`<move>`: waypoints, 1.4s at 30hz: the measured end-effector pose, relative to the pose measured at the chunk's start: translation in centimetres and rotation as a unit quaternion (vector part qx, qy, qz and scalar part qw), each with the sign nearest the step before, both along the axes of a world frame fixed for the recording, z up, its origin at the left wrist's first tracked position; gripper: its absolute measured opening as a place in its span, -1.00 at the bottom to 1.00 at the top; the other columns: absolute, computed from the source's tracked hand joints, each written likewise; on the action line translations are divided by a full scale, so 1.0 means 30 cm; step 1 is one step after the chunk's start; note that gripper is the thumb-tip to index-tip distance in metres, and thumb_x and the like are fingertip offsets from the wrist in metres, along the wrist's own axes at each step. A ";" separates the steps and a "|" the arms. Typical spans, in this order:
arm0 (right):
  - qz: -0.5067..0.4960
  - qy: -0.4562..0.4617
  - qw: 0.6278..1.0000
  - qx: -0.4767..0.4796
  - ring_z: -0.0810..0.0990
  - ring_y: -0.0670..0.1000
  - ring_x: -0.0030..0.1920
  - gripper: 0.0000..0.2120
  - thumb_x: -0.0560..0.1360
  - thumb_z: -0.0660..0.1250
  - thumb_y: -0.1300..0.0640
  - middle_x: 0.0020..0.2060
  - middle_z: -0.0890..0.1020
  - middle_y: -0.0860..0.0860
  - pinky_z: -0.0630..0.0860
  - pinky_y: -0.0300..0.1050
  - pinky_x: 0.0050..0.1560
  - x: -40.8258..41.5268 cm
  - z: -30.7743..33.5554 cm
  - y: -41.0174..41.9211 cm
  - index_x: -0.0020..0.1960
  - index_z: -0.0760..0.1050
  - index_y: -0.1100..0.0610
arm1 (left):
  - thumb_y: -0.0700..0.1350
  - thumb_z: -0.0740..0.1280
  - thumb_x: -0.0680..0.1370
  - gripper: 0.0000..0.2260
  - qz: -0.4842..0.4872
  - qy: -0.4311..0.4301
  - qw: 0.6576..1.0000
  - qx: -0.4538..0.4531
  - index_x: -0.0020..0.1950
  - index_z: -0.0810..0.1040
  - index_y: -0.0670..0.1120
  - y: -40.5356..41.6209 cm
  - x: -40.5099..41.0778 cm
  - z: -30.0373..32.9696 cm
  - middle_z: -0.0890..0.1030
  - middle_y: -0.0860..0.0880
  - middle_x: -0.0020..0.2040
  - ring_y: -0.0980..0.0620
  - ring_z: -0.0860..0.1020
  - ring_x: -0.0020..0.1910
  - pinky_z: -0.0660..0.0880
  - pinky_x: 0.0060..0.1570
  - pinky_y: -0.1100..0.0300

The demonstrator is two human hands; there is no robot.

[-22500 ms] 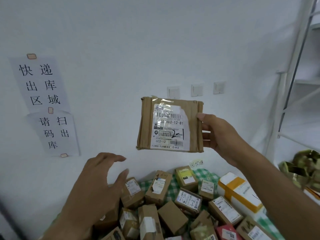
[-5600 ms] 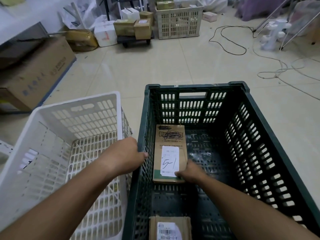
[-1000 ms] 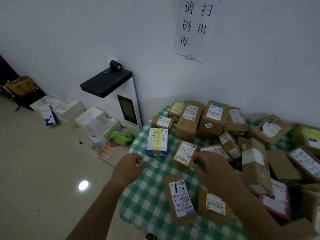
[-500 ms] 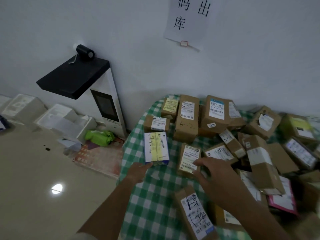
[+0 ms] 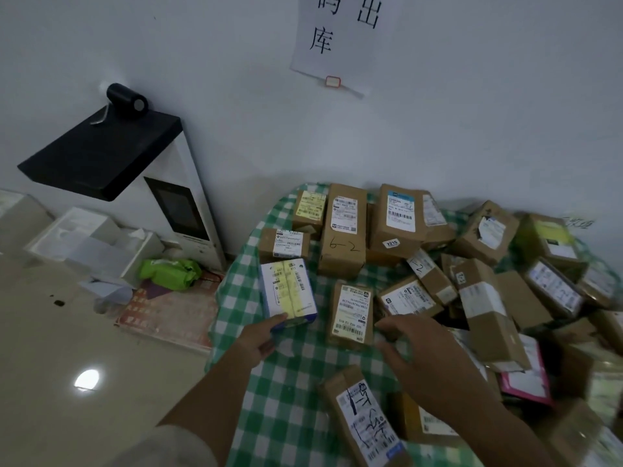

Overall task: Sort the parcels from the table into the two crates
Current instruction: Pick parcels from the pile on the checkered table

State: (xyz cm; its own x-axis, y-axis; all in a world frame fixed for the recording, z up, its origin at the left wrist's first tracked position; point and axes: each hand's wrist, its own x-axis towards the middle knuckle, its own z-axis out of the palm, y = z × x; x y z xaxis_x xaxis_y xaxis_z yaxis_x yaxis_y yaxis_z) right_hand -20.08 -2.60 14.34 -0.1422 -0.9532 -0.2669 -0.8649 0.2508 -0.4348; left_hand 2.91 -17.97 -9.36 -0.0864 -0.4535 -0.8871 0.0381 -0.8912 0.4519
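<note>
Many brown cardboard parcels lie piled on a table with a green-and-white checked cloth [image 5: 286,392]. My left hand [image 5: 261,338] reaches to the near edge of a blue, white and yellow box [image 5: 288,293], and its thumb touches that edge. My right hand [image 5: 414,348] hovers with fingers spread just right of a small brown parcel with a white label [image 5: 352,313]. A long parcel marked "6-2" [image 5: 344,237] lies behind. Another labelled parcel [image 5: 364,419] sits near the front edge. Neither crate is in view.
A white kiosk with a black top and a screen [image 5: 175,203] stands left of the table against the wall. On the floor beside it lie a green bag [image 5: 168,273] and white foam boxes [image 5: 84,237]. A paper sign [image 5: 340,38] hangs on the wall.
My left hand has moved forward until it touches the blue and yellow box. My right hand has come down beside the small labelled parcel. The view has closed in on the table.
</note>
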 end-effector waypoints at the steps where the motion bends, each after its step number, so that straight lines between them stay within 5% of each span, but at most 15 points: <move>1: -0.001 0.000 1.000 -0.002 0.47 -0.18 0.21 -0.79 0.62 0.28 -0.10 0.12 0.55 -0.26 0.47 -0.15 0.31 -0.005 -0.001 -0.002 0.24 0.48 -0.18 | -0.10 0.61 0.45 -0.56 0.006 0.014 1.000 0.001 0.26 0.61 -0.22 -0.005 -0.012 0.003 0.62 -0.25 0.25 -0.22 0.57 0.31 0.54 0.35 -0.13; 8: -0.005 0.018 1.000 -0.024 0.44 -0.25 0.13 -0.79 0.62 0.31 -0.10 0.05 0.48 -0.32 0.25 -0.48 -0.01 -0.053 0.002 0.003 0.25 0.49 -0.17 | -0.10 0.63 0.41 -0.50 0.028 0.042 0.999 -0.020 0.27 0.59 -0.23 -0.016 -0.063 0.016 0.62 -0.25 0.24 -0.20 0.58 0.26 0.53 0.34 -0.09; 13: 0.002 0.012 0.999 -0.039 0.47 -0.26 0.09 -0.81 0.62 0.31 -0.07 0.10 0.58 -0.26 0.29 -0.49 -0.03 -0.087 0.006 -0.018 0.23 0.53 -0.15 | -0.05 0.65 0.32 -0.42 0.052 0.056 0.996 -0.050 0.26 0.63 -0.25 -0.023 -0.033 0.063 0.67 -0.22 0.11 0.01 0.50 -0.20 0.50 -0.21 0.15; 15: 0.004 0.004 0.999 -0.045 0.48 -0.27 0.08 -0.79 0.62 0.30 -0.09 0.11 0.58 -0.25 0.31 -0.47 -0.04 -0.094 0.019 -0.040 0.24 0.52 -0.17 | -0.03 0.65 0.31 -0.39 0.055 0.062 0.993 -0.085 0.27 0.62 -0.25 -0.037 -0.019 0.119 0.66 -0.27 0.16 -0.04 0.55 -0.16 0.59 -0.02 0.08; 17: 0.000 -0.004 0.999 -0.053 0.47 -0.31 0.04 -0.80 0.61 0.30 -0.12 0.08 0.55 -0.29 0.32 -0.46 -0.06 -0.096 0.041 -0.070 0.23 0.51 -0.20 | -0.03 0.64 0.36 -0.46 0.063 0.063 0.988 -0.128 0.27 0.61 -0.20 -0.055 -0.011 0.210 0.53 -0.35 0.39 -0.27 0.57 0.26 0.50 0.33 -0.07; 18: 0.000 -0.004 0.998 -0.061 0.45 -0.35 0.01 -0.80 0.61 0.31 -0.12 0.06 0.53 -0.31 0.30 -0.47 -0.08 -0.097 0.054 -0.088 0.23 0.50 -0.20 | -0.01 0.64 0.34 -0.45 0.062 0.071 0.985 -0.147 0.26 0.61 -0.16 -0.064 -0.009 0.265 0.51 -0.34 0.41 -0.30 0.50 0.38 0.49 0.33 -0.08; 21: 0.010 0.015 0.995 -0.095 0.42 -0.32 0.05 -0.77 0.60 0.34 -0.11 0.08 0.50 -0.34 0.28 -0.45 0.00 -0.095 0.110 -0.146 0.25 0.50 -0.19 | 0.09 0.66 0.20 -0.37 0.047 0.102 0.971 -0.212 0.22 0.66 -0.07 -0.085 -0.012 0.441 0.69 -0.10 0.22 -0.08 0.56 0.29 0.53 0.08 0.07; 24: 0.022 0.009 0.992 -0.122 0.50 -0.24 0.13 -0.74 0.60 0.32 -0.09 0.16 0.59 -0.25 0.45 -0.27 0.20 -0.098 0.183 -0.208 0.29 0.52 -0.15 | 0.17 0.65 0.21 -0.51 0.014 0.128 0.949 -0.287 0.07 0.78 0.00 -0.086 -0.019 0.633 0.76 0.03 -0.02 0.06 0.68 0.05 0.55 -0.01 0.14; 27: 0.020 -0.003 0.988 -0.155 0.45 -0.32 0.06 -0.74 0.61 0.33 -0.08 0.16 0.57 -0.29 0.31 -0.45 0.03 -0.105 0.265 -0.253 0.30 0.52 -0.15 | 0.21 0.71 0.14 -0.53 -0.012 0.165 0.920 -0.355 -0.02 0.79 0.08 -0.072 -0.029 0.807 0.76 0.03 -0.07 0.14 0.72 -0.14 0.62 -0.21 0.26; 30: 0.006 -0.025 0.981 -0.195 0.43 -0.39 -0.03 -0.76 0.61 0.32 -0.11 0.08 0.53 -0.35 0.23 -0.54 -0.07 -0.113 0.352 -0.272 0.27 0.53 -0.17 | 0.27 0.71 0.11 -0.45 -0.012 0.162 0.900 -0.405 0.03 0.78 0.11 -0.053 -0.037 0.919 0.76 0.07 0.01 0.17 0.72 -0.05 0.61 -0.13 0.24; 33: -0.002 -0.039 0.973 -0.225 0.46 -0.38 -0.03 -0.73 0.61 0.31 -0.14 0.06 0.56 -0.34 0.36 -0.48 0.04 -0.123 0.423 -0.272 0.28 0.54 -0.14 | 0.30 0.69 0.19 -0.48 -0.014 0.152 0.888 -0.433 0.08 0.76 0.15 -0.030 -0.035 0.980 0.75 0.10 0.10 0.19 0.70 0.05 0.50 0.04 0.11; 36: -0.017 -0.091 0.969 -0.228 0.55 -0.29 0.11 -0.57 0.57 0.26 -0.28 0.17 0.62 -0.26 0.52 -0.23 0.22 -0.120 0.464 -0.261 0.35 0.49 -0.11 | 0.29 0.68 0.20 -0.47 -0.011 0.144 0.885 -0.443 0.10 0.75 0.15 -0.003 -0.036 1.019 0.74 0.09 0.14 0.16 0.70 0.08 0.48 0.07 0.08; 39: -0.034 -0.173 0.962 -0.210 0.59 -0.27 0.09 -0.19 0.35 0.18 -0.54 0.24 0.56 -0.29 0.62 -0.13 0.12 -0.097 0.494 -0.244 0.49 0.29 -0.18 | 0.31 0.69 0.17 -0.43 -0.024 0.140 0.879 -0.455 0.11 0.75 0.13 0.032 -0.056 1.054 0.74 0.05 0.16 0.12 0.70 0.11 0.49 0.08 0.08; 42: -0.054 -0.281 0.939 -0.188 0.68 -0.20 0.03 -0.06 0.27 0.30 -0.50 0.28 0.55 -0.25 0.70 -0.09 0.01 -0.071 0.508 -0.235 0.56 0.17 -0.19 | 0.33 0.68 0.18 -0.35 -0.043 0.141 0.867 -0.477 0.16 0.72 0.06 0.070 -0.077 1.083 0.72 -0.01 0.19 0.02 0.69 0.16 0.51 0.11 0.06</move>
State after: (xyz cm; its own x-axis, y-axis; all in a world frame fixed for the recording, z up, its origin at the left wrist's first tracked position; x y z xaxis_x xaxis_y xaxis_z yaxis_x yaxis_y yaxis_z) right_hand -22.21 -9.66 29.59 -0.1815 -0.9831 0.0238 -0.4495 0.0614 -0.8912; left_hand 0.61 -15.86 23.14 -0.3089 -0.9497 -0.0511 0.2182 -0.1231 0.9681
